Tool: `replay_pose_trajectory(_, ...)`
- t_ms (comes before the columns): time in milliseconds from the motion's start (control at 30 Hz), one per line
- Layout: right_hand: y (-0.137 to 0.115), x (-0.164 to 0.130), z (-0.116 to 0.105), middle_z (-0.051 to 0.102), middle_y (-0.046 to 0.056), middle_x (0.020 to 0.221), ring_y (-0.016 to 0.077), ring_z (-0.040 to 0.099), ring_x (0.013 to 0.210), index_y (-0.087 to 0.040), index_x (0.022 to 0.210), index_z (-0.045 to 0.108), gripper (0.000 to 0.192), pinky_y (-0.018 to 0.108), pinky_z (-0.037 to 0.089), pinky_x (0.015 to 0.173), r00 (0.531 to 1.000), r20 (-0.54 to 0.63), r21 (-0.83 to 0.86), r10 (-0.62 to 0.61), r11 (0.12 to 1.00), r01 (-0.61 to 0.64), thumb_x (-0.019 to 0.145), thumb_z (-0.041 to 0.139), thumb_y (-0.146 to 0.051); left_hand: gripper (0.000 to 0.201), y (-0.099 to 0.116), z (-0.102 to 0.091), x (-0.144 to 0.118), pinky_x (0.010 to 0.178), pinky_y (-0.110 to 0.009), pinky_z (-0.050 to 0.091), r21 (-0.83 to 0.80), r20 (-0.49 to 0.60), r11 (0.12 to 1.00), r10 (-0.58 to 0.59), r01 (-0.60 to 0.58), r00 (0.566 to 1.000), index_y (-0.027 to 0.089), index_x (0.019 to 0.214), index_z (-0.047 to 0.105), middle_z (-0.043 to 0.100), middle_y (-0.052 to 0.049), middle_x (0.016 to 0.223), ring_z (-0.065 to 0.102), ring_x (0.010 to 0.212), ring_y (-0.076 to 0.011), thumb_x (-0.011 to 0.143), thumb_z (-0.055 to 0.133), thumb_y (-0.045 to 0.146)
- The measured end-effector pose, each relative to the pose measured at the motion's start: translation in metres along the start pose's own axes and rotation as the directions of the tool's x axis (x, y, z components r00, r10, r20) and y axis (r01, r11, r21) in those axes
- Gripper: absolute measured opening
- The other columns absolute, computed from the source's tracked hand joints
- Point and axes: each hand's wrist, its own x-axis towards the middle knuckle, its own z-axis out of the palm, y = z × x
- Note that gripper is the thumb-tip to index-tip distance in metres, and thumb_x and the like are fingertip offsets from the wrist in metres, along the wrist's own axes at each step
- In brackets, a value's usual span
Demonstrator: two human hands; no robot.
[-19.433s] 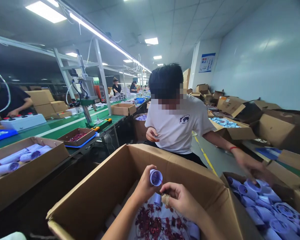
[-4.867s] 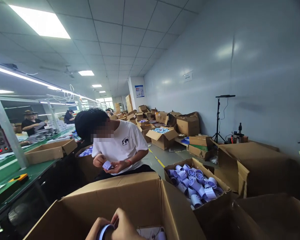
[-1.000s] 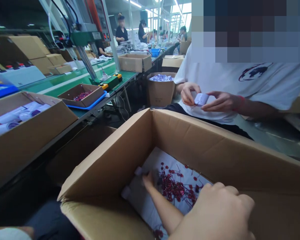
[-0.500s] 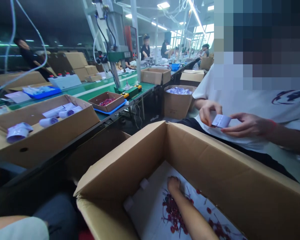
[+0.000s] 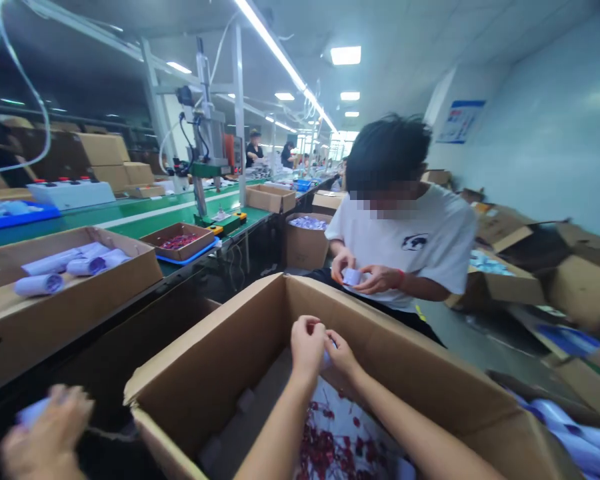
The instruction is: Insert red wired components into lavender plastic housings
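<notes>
My left hand [image 5: 307, 343] and my right hand [image 5: 340, 352] are close together above the open cardboard box [image 5: 215, 360], fingers pinched. Between them shows part of a small white piece [image 5: 325, 361]; the fingers hide most of it, so its full shape cannot be told. Below, several small red round pieces [image 5: 325, 447] with thin stem-like leads lie loose on the pale bottom of the box. A few small white pieces [image 5: 245, 400] rest along its left inner wall.
Across the box, a co-worker [image 5: 405, 227] holds a white tube [image 5: 351, 277]. Another person's blurred hands [image 5: 50, 427] hold something white at lower left. A carton of white tubes [image 5: 70, 333] and a tray of red pieces [image 5: 195, 250] stand along the green conveyor [image 5: 130, 217]. White tubes [image 5: 575, 427] lie lower right.
One hand was down among the red pieces; now both my hands are together, higher above the box. The view has swung right, and another person's hands appear at lower left.
</notes>
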Motion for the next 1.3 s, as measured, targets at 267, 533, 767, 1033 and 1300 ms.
replay_pose_trajectory(267,-0.085,-0.070,-0.027,0.065,0.005,0.083,0.0199,0.058,0.073,-0.020,0.086,0.061,0.061,0.030,0.046,0.064,0.961,-0.269,0.146,-0.063,0.984,0.105,0.067,0.052,-0.077,0.046,-0.004,-0.006,-0.038,0.064,-0.033,0.047,-0.114,0.662,0.875,-0.286,0.470,0.693,0.018,0.097,0.056,0.061,-0.004,0.078,0.057,0.063,-0.0170,0.077,0.051,0.059)
replay_pose_trajectory(533,-0.113,-0.083,-0.043,0.063,0.003,0.074,0.0180,0.057,0.071,-0.021,0.084,0.064,0.052,0.029,0.046,0.066,0.897,-0.438,0.378,-0.059,0.893,0.244,0.060,0.069,-0.066,0.038,-0.011,-0.022,-0.029,0.056,-0.023,0.038,-0.122,0.462,0.991,0.012,0.050,0.887,0.018,0.077,0.060,0.056,0.003,0.065,0.049,0.060,-0.0118,0.049,0.078,0.037)
replay_pose_trajectory(767,-0.113,-0.090,-0.063,0.063,0.001,0.072,0.0127,0.053,0.063,-0.021,0.079,0.064,0.040,0.024,0.043,0.058,0.972,-0.190,0.742,0.138,0.669,0.050,0.045,0.083,-0.031,0.017,-0.014,-0.027,-0.041,0.052,-0.024,0.029,0.212,0.724,0.972,-0.089,-0.098,0.684,0.016,0.050,0.057,0.047,0.004,0.046,0.038,0.049,-0.0092,0.053,0.068,0.028)
replay_pose_trajectory(1033,-0.119,-0.094,-0.074,0.055,-0.004,0.059,0.0083,0.045,0.053,-0.018,0.069,0.060,0.032,0.022,0.037,0.054,0.996,0.077,0.643,0.044,0.762,-0.084,0.052,0.082,-0.032,0.068,-0.005,-0.018,-0.054,0.051,-0.022,0.033,-0.045,0.684,0.986,-0.086,0.160,0.724,0.015,0.094,0.066,0.054,0.002,0.058,0.047,0.051,-0.0100,0.054,0.070,0.070)
replay_pose_trajectory(1300,-0.109,-0.094,-0.080,0.064,0.002,0.077,0.0130,0.055,0.064,-0.018,0.084,0.061,0.027,0.028,0.044,0.065,0.989,0.149,0.270,-0.007,0.962,-0.034,0.064,0.069,-0.035,0.061,-0.003,-0.021,-0.042,0.052,-0.022,0.036,-0.142,0.615,0.970,-0.068,0.195,0.786,0.013,0.106,0.063,0.061,-0.002,0.061,0.051,0.053,-0.0113,0.070,0.063,0.063)
